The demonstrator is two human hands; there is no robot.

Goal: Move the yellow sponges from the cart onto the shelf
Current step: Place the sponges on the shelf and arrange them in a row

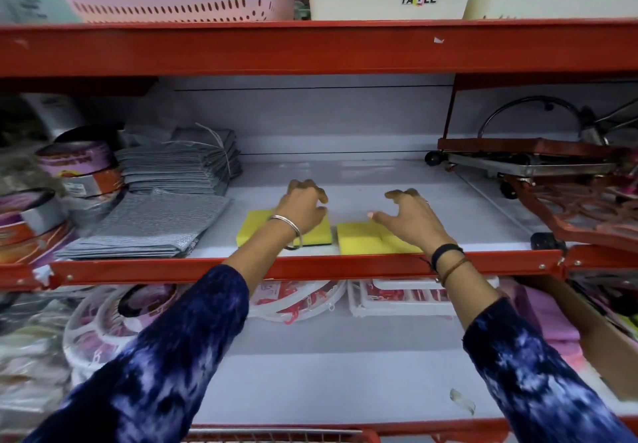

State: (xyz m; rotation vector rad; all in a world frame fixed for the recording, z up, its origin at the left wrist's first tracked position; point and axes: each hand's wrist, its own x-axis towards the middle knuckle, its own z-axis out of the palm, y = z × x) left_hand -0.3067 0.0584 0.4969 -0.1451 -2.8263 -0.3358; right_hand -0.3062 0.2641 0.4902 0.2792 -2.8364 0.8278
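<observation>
1. Task status: two flat rectangular yellow foam sponges lie on the white middle shelf [362, 180], close to its red metal front rail [345, 264]. The left yellow sponge [252, 226] shows a dark scouring layer along its front edge; the right yellow sponge [359, 239] lies just beside it, a narrow gap between them.
2. My left hand [303, 209] is above the left yellow sponge with fingers curled and spread. It grips nothing that I can see; whether the palm touches the foam cannot be determined.
3. My right hand [411, 216] is above the rear corner of the right yellow sponge, fingers splayed wide, holding nothing.
4. Judgement: this pair appears placed. Only a red wire cart edge [283, 435] shows at the bottom of the view, so the number of sponges left cannot be determined.
5. Surroundings, left: a stack of grey woven scouring cloths [152, 225] lies near the left yellow sponge, with rolls of purple-and-orange tape [79, 166] beyond.
6. Surroundings, right: a folded red-and-steel wheeled trolley [538, 166] occupies the shelf's right end, well apart from the sponges.
7. Obstruction: none lies between the two. The bare shelf behind the sponges offers room for more; the rail above limits lifting height.
</observation>
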